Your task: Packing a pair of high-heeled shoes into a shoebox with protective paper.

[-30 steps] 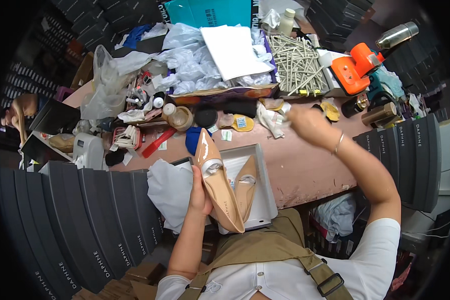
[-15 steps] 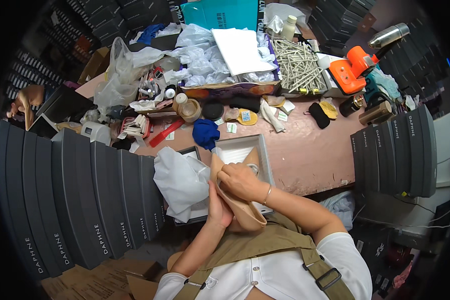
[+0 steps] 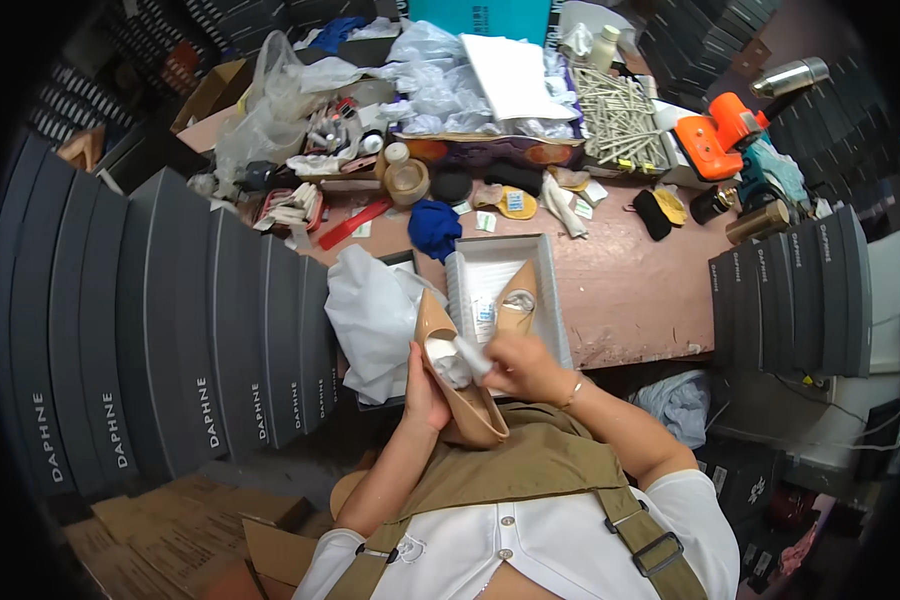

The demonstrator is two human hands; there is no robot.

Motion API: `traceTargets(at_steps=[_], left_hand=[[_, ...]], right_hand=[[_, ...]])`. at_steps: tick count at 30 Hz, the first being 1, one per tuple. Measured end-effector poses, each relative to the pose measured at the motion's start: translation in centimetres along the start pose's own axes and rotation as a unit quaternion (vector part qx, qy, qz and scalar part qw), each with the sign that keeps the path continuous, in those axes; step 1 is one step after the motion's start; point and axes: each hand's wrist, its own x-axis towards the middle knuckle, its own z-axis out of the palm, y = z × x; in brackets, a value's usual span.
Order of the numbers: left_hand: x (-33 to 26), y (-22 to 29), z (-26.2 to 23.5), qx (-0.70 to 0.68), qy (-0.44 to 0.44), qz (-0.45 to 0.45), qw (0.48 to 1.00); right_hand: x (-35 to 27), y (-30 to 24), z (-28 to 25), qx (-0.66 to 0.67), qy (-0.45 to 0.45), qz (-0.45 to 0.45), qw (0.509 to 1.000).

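My left hand (image 3: 426,398) is wrapped round the side of a beige pointed-toe pump (image 3: 435,318), its toe pointing away from me and its heel end near my apron. White crumpled paper (image 3: 450,370) shows in the shoe's opening. Just right of the shoe, my right hand (image 3: 528,370) pinches a strip of white tissue paper (image 3: 472,354), partly blurred by motion. A matching pump (image 3: 527,282) lies in the open shoebox (image 3: 560,325) beyond my hands, with whitish crumpled stuffing in its opening.
White wrapping paper (image 3: 365,320) spreads over the box's left side. Dark shoeboxes (image 3: 170,330) stand in rows at left, with more shoeboxes (image 3: 790,300) at right. Behind are a blue cloth (image 3: 434,229), a red comb-like strip (image 3: 354,224), a carton of tissue (image 3: 490,152) and an orange tool (image 3: 710,145).
My right hand has moved from the shoe's opening to its right and now holds white tissue. White paper has come into sight inside the shoe. The whole view has shifted slightly.
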Motion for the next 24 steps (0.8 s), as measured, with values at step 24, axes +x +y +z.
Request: traceTargets(at_steps=[24], left_hand=[[3.2,-1.6,-1.6,0.017,0.043,-0.091,0.995]], right_hand=[[4.3,2.0,3.6,-0.242,-0.240,-0.107,0.934]])
